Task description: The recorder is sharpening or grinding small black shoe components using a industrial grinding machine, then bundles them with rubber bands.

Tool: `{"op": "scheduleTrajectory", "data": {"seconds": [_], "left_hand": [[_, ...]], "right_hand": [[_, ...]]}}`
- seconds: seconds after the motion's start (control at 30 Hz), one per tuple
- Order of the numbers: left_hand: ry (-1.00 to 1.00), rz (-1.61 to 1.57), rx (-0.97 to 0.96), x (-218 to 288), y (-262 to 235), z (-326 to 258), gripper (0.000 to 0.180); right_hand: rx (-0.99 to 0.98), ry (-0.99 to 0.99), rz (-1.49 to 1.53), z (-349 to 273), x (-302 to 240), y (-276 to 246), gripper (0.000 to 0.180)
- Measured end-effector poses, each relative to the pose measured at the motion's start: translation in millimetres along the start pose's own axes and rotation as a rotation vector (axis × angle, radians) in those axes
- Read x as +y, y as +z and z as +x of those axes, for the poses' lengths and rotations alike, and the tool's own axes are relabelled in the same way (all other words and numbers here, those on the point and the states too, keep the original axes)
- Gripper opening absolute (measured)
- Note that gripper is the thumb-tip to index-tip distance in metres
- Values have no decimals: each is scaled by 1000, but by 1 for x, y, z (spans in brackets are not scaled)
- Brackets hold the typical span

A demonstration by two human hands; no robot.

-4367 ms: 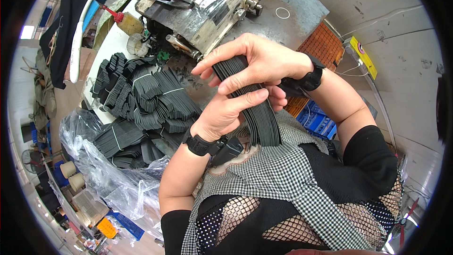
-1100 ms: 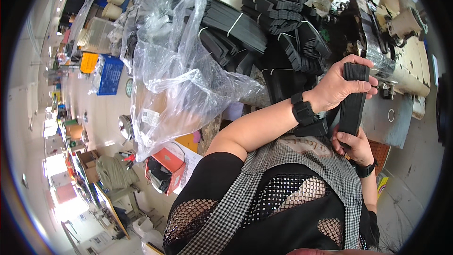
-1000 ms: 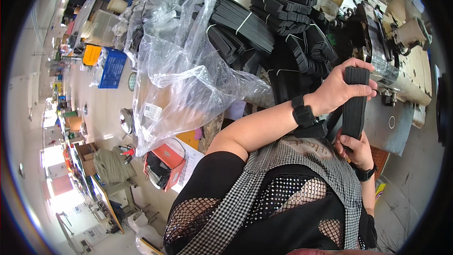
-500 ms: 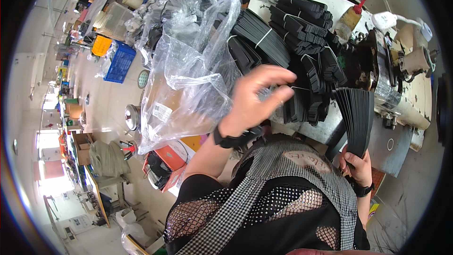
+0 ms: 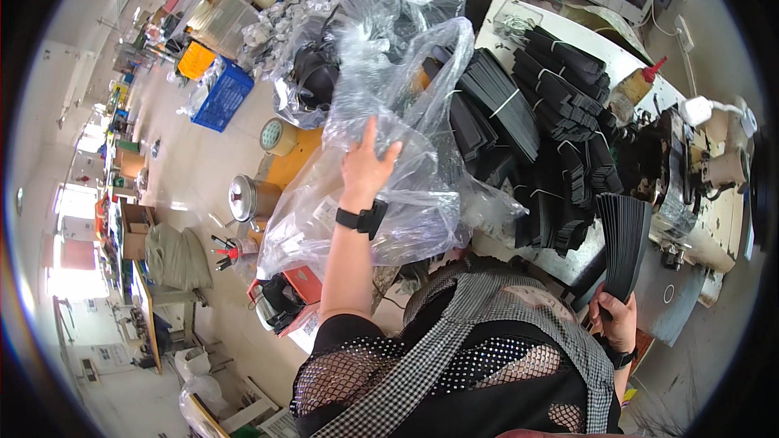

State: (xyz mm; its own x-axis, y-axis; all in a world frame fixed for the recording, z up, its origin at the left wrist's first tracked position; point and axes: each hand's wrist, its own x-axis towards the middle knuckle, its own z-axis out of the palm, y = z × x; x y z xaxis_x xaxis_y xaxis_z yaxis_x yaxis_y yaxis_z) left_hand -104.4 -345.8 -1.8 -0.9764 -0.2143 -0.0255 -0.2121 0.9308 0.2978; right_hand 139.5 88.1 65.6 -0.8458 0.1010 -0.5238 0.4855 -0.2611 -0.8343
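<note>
Fingers spread, my left hand (image 5: 365, 166) reaches over a big clear plastic bag (image 5: 422, 219) and seems to touch its film. On the right, my right hand (image 5: 615, 316) grips the lower end of a fanned stack of black strips (image 5: 623, 243), which stands upright from my fist. Between the hands lie several bundles of similar black strips (image 5: 499, 105), tied with thin white bands, on a white table (image 5: 497, 28). More tied bundles (image 5: 564, 73) are piled toward the machine.
A sewing-type machine (image 5: 669, 170) stands at the table's right, with a red-tipped bottle (image 5: 637, 89) behind it. Leftward are a lidded metal pot (image 5: 251, 197), a blue crate (image 5: 223, 96) and a red box (image 5: 300, 288). A wire coil (image 5: 519, 20) lies on the far table corner.
My left hand has moved left, away from the black bundles and onto the plastic bag, its fingers spreading. My right hand still holds the strips. The whole view has shifted somewhat.
</note>
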Motion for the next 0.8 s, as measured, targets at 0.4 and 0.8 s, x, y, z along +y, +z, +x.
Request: {"op": "scheduleTrajectory", "data": {"seconds": [0.4,0.8], "left_hand": [[217,-182,785,-49,-20,95,35],[-118,-161,202,29,-1,137,49]], "right_hand": [[5,-18,-23,14,-4,17,18],[55,26,-50,12,-5,26,17]]}}
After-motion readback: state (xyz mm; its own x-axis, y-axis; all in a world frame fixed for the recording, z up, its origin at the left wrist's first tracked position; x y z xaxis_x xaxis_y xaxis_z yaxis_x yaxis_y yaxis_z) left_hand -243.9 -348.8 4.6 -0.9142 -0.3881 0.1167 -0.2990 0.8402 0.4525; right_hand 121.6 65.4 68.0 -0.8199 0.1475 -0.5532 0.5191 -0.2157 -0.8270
